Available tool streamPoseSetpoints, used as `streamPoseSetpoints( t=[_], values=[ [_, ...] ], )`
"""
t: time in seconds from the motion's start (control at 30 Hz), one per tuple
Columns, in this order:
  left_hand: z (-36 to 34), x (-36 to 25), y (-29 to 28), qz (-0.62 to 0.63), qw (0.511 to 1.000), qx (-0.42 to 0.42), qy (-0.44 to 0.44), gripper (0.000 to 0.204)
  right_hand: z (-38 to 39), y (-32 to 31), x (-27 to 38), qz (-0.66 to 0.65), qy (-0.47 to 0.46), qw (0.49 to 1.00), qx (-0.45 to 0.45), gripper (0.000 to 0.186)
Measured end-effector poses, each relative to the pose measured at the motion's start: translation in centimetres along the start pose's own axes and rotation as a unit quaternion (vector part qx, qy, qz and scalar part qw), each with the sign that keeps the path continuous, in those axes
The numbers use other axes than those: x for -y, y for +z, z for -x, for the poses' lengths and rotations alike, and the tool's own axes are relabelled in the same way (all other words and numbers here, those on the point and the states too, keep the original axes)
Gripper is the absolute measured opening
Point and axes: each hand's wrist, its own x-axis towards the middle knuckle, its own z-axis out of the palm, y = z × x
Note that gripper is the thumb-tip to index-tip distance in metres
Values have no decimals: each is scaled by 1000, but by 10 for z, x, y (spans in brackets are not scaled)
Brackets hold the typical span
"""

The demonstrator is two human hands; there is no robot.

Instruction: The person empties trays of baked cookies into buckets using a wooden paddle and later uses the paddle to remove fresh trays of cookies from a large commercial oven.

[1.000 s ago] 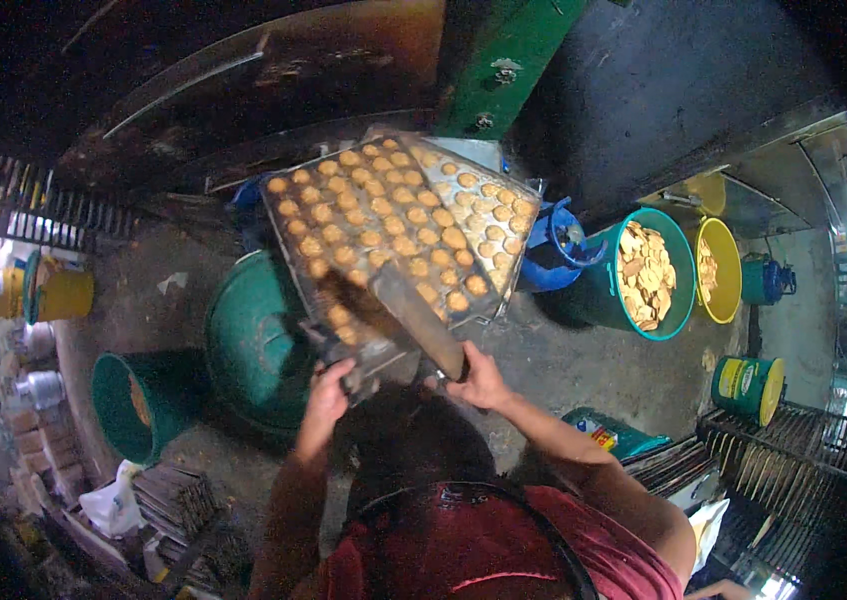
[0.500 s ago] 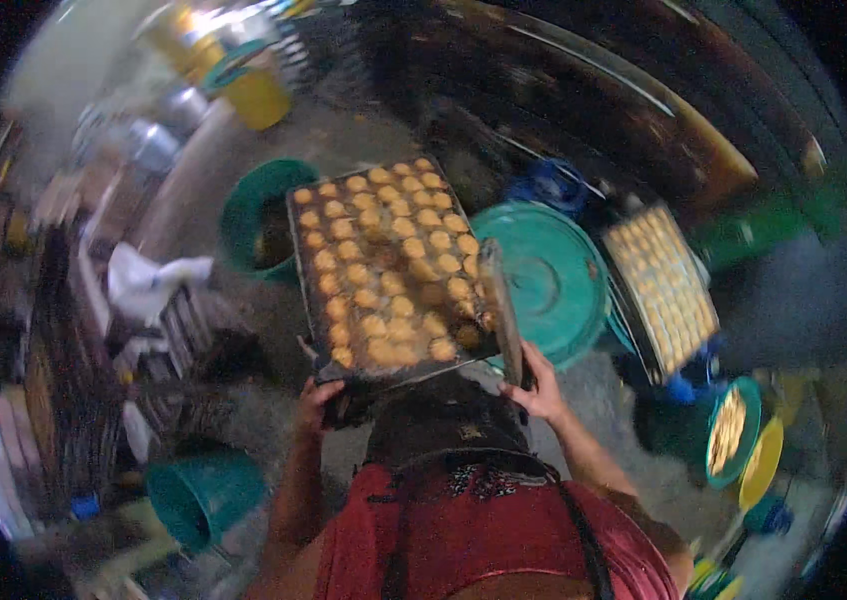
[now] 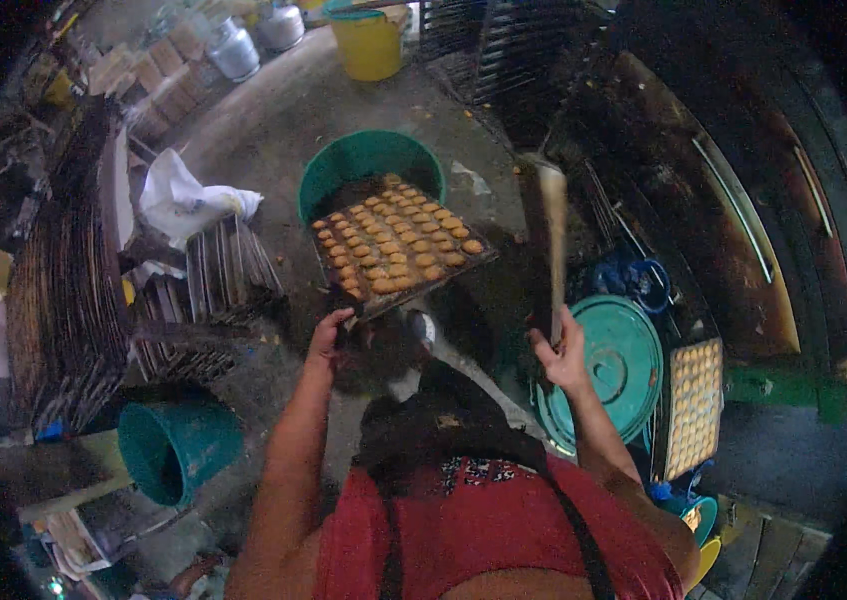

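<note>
From baking tray [image 3: 483,256]: cookies [image 3: 399,257] on it | tub [image 3: 363,155] 11 o'clock | sack [image 3: 178,205] 9 o'clock | lid [image 3: 608,365] 4 o'clock

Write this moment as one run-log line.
left hand: grips tray of cookies | right hand: grips long flat tool | tray: overlaps green tub in view | nearby: round green lid

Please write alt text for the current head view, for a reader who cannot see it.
A person's left hand holds a dark tray of golden baked rounds, overlapping a green tub in view; the right hand holds a long, blurred tool.
</note>
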Motion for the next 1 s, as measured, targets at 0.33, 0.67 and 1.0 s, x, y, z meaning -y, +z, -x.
streamPoseSetpoints(
  t=[0.33,0.67,1.0],
  values=[
    [-118,-64,-51,-16,999,-18,-34,25,-68,96,-50,-43,201,968,141,38],
    [-161,-125,-80,-132,979,-128,-83,23,-97,175,13,85,315,928,178,51],
    [-142,-206,-68,-166,970,-8,-175,15,-193,133,58,276,302,912,26,45]
  ],
)
